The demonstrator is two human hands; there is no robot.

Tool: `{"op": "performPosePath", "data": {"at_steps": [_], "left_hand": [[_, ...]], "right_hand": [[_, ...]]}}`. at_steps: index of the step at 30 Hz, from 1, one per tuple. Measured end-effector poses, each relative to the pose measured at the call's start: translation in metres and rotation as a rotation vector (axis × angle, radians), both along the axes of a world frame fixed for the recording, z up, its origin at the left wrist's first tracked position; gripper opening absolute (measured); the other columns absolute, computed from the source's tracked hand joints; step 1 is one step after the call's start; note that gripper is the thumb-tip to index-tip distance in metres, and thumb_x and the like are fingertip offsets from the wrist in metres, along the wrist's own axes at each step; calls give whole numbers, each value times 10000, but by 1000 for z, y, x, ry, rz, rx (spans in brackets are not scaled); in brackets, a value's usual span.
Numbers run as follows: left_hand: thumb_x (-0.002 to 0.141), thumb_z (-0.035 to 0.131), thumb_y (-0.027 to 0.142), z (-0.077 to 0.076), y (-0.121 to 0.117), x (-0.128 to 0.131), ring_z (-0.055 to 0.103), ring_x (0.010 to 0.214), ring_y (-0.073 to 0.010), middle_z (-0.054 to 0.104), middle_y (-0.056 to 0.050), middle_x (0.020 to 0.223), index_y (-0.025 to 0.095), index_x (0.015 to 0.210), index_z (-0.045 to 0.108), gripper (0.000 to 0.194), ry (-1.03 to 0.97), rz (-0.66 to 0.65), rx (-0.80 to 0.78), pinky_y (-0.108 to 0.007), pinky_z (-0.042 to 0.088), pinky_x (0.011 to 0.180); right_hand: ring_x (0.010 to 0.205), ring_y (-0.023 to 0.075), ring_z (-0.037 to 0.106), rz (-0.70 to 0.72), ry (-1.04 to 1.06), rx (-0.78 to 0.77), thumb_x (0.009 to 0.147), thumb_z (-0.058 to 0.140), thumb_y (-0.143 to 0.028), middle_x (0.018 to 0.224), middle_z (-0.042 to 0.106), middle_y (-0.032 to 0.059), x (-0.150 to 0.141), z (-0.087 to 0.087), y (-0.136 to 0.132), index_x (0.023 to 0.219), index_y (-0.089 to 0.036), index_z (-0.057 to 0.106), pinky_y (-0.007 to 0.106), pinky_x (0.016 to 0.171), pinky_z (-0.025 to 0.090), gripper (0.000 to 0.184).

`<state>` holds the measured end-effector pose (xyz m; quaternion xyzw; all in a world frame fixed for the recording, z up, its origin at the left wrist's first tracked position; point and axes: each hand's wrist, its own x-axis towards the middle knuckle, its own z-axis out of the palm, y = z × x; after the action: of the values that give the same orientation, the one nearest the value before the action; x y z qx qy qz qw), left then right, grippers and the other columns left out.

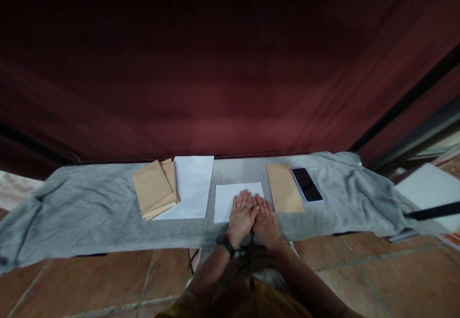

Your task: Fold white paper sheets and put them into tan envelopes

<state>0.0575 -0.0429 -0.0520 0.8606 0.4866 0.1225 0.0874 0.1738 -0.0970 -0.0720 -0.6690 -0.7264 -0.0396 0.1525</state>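
A white sheet of paper (223,200), seemingly folded to a smaller size, lies in the middle of the grey cloth. My left hand (242,215) rests flat on its right part, fingers stretched forward and a dark band on the wrist. Beside it my right hand (266,222) also lies flat over the paper's right edge, the two hands touching at the thumbs. Neither hand grips anything. To the right of my right hand is a single brown envelope (285,188). Left of the folded paper lies a larger stack or sheet of white paper (194,188).
Several brown envelopes (153,186) lie in a loose pile at the left, overlapping the large white paper. A phone (307,185) sits right of the single envelope. The narrow table is draped with a wrinkled grey cloth (89,208). A dark red surface (230,93) rises behind it.
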Motion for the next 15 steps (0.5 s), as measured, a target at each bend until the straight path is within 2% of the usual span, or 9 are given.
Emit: {"op": "performPosePath", "data": {"at_steps": [4, 9, 15], "left_hand": [[1066, 279, 456, -2, 16, -3, 284, 1547, -228, 377, -115, 1636, 145, 1585, 347, 609, 41, 44, 22, -483, 267, 1268], [1066, 272, 436, -4, 35, -30, 271, 1551, -254, 357, -148, 1636, 79, 1572, 355, 625, 110, 126, 82, -481, 257, 1268], [1058, 281, 343, -4, 35, -53, 280, 1547, -259, 350, -157, 1636, 65, 1568, 361, 586, 139, 237, 117, -483, 246, 1270]], "right_hand": [[1480, 293, 401, -20, -16, 37, 1027, 430, -296, 1591, 441, 176, -1, 1, 1, 1545, -73, 424, 479, 1216, 305, 564], [1452, 286, 439, -45, 7, 79, 1053, 410, -373, 1573, 469, 172, -1, 3, 3, 1545, -79, 426, 457, 1197, 325, 573], [1434, 292, 468, -64, 35, 79, 1054, 429, -361, 1565, 476, 176, -4, 6, 1, 1516, -73, 464, 470, 1195, 327, 546]]}}
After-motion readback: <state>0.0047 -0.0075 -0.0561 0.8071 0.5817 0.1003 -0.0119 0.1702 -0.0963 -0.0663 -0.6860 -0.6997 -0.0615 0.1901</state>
